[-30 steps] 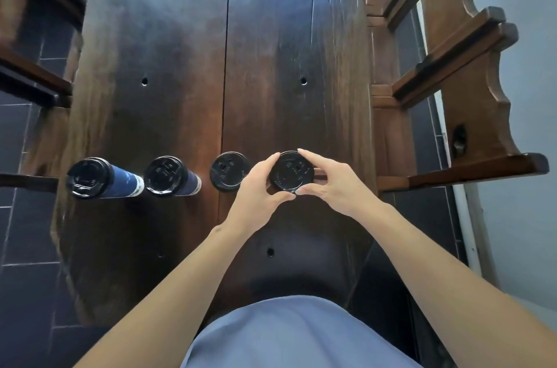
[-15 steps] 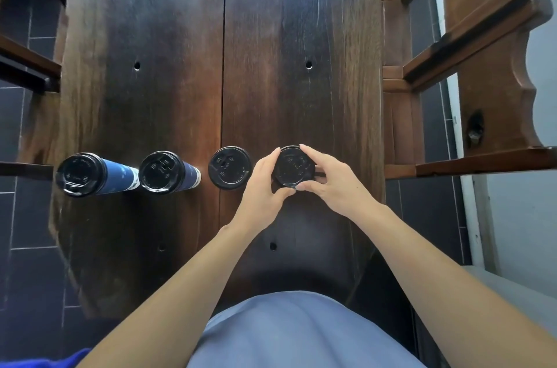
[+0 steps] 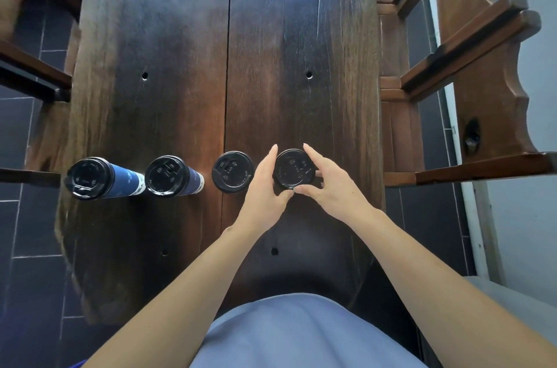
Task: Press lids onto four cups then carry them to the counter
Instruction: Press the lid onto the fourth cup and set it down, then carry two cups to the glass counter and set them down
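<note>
Setting: a café or dining room, as far as I could judge. I stood at a long table point(image 3: 180, 66) of dark, worn wooden planks with peg holes and a rough natural edge. Heavy carved wooden chairs point(image 3: 482, 72) lined its right side; more dark chair rails point(image 3: 33, 72) showed on my left. Floor point(image 3: 27, 232): dark rectangular tiles with pale grout. Wall point(image 3: 530, 217) on the right: plain, pale. Four takeaway paper cups point(image 3: 129, 179) with black plastic lids stood in a row before me.

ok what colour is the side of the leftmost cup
Dark blue with a white band at the base, under a black lid; the leftmost cup shows in the head view.
</note>
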A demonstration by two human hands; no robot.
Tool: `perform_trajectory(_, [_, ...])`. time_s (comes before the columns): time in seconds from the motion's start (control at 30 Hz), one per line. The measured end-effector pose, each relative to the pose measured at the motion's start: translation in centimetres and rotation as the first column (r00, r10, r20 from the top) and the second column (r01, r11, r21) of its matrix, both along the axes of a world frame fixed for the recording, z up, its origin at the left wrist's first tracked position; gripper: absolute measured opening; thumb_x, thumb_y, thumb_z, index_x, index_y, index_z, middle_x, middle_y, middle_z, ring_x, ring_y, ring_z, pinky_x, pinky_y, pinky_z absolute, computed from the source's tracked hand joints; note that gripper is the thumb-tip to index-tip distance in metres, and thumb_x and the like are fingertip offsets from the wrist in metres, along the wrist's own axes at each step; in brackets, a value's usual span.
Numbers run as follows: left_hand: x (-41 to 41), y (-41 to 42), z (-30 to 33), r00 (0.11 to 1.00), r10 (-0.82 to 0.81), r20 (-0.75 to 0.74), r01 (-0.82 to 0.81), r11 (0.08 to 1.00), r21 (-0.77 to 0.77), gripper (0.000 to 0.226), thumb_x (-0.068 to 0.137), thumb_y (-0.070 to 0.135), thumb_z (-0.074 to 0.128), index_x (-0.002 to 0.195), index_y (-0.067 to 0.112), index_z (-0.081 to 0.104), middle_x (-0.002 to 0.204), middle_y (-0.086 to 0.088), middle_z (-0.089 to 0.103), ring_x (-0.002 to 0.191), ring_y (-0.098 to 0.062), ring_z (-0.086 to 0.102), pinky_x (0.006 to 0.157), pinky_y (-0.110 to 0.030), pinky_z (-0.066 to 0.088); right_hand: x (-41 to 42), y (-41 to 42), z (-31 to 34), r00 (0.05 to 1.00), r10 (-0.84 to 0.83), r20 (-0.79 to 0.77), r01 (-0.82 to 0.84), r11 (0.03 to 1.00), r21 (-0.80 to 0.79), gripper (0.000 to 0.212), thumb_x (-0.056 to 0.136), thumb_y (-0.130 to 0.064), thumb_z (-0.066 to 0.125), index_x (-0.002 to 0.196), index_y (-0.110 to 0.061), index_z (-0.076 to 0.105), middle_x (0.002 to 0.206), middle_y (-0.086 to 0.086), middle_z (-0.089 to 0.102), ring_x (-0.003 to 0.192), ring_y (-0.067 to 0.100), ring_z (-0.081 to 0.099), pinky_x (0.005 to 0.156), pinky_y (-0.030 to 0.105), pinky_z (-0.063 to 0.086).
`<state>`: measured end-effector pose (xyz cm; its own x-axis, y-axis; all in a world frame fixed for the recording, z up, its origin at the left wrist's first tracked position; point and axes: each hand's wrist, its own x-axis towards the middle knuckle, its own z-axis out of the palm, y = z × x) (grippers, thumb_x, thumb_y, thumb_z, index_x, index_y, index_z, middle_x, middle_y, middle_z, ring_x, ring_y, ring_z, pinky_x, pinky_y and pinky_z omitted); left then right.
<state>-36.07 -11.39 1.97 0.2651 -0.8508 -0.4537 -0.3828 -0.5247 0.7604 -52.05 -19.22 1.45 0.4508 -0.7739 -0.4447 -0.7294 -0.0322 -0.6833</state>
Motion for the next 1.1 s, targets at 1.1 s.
perform_trajectory(1.1, [14.9,28.4,9.6,0.608,-0.108,0.787,0.180,0.984,-0.004,0.057,0.096,0.038,0.072,0.151,0.029,0.059,0.134,-0.012,0.066,0.112,-0.027,0.065,0.083,-0.036,0.060,11.8,25.5,7.7,0.999,0.005,-0.048,-0.027,0.888,-0.460,0.053,0.091,-0.048,0.069,0.140,-0.033,0.054,0.138,-0.009,0.053,0.124,0.013,0.055,0.098,0.030,0.055])
